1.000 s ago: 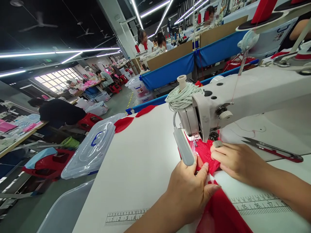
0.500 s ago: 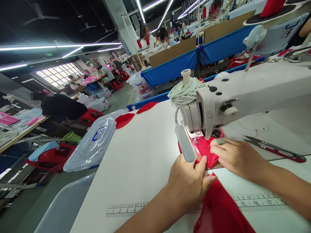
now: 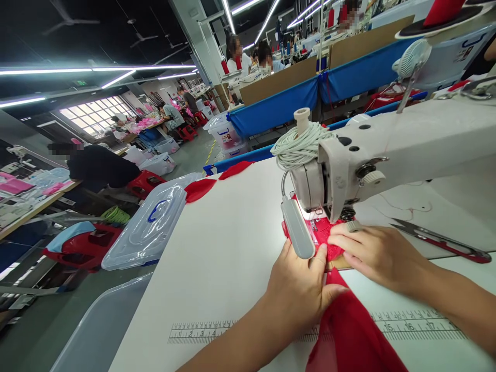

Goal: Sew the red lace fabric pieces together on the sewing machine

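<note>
Red lace fabric (image 3: pixel 332 251) lies under the presser foot (image 3: pixel 313 225) of a white sewing machine (image 3: pixel 422 137). My left hand (image 3: pixel 294 284) rests on its near left side, fingertips partly hidden behind a grey lamp (image 3: pixel 300 230). Between thumb and fingers it grips the red fabric, whose smooth loose part (image 3: pixel 354 330) hangs toward me. From the right, my right hand (image 3: pixel 382 254) presses bent fingers onto the lace just beside the needle area; a ring-like band sits on one finger.
Thread snips (image 3: pixel 445 242) lie right of my right hand. A printed ruler (image 3: pixel 194 333) runs along the near tabletop. Red cut pieces (image 3: pixel 200 190) rest at the far left edge, beside a lidded clear bin (image 3: pixel 153 222). A coiled pale cord (image 3: pixel 300 147) sits on the machine head.
My right hand's fingers have shifted slightly left across the lace and lie flatter. The lace has moved a little under the foot. My left hand stays nearly in place.
</note>
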Demonstrator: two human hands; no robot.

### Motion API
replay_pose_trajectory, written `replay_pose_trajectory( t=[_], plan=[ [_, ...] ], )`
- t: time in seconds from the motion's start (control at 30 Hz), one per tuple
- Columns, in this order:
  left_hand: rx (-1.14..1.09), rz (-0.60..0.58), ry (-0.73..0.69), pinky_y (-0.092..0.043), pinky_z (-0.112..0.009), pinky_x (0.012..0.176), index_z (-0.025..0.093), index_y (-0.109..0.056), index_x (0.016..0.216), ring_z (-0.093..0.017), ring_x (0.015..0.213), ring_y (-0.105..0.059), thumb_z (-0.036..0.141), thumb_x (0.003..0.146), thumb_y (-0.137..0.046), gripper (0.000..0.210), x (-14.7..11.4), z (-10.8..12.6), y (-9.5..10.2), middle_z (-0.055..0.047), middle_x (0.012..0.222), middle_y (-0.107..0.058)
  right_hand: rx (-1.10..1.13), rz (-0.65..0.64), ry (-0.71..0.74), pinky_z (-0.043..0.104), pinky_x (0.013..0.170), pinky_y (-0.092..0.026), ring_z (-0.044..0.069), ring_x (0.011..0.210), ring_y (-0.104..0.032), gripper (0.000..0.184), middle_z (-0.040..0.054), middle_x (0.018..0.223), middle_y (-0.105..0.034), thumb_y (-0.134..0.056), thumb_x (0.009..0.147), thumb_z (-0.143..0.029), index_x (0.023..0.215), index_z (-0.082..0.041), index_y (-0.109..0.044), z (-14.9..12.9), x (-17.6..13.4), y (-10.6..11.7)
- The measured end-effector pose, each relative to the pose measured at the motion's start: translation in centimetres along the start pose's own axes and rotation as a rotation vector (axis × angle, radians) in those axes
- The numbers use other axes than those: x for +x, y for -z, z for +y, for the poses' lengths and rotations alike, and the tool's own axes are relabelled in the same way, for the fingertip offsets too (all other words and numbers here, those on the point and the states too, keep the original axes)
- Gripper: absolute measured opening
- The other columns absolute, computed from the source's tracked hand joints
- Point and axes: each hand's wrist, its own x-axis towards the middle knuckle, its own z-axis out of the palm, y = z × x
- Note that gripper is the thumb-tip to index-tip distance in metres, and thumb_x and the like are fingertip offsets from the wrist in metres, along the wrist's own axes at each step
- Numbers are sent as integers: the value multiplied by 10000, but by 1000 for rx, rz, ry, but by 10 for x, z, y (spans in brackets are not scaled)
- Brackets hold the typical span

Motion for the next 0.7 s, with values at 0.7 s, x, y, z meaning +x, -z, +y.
replay_pose_trajectory(
  t=[0.7],
  plan=[
    [176, 33, -42, -463, -550, 1022, 105, -658, 1270, -322, 1048, -662, 677, 1002, -232, 763, -9, 3, -7, -179, 1137, -714, -5, 11, 19, 291, 467, -293, 141, 523, -460, 249, -8, 681, -531, -390, 909, -45, 750, -219, -470, 0, 0, -1]
  ],
)
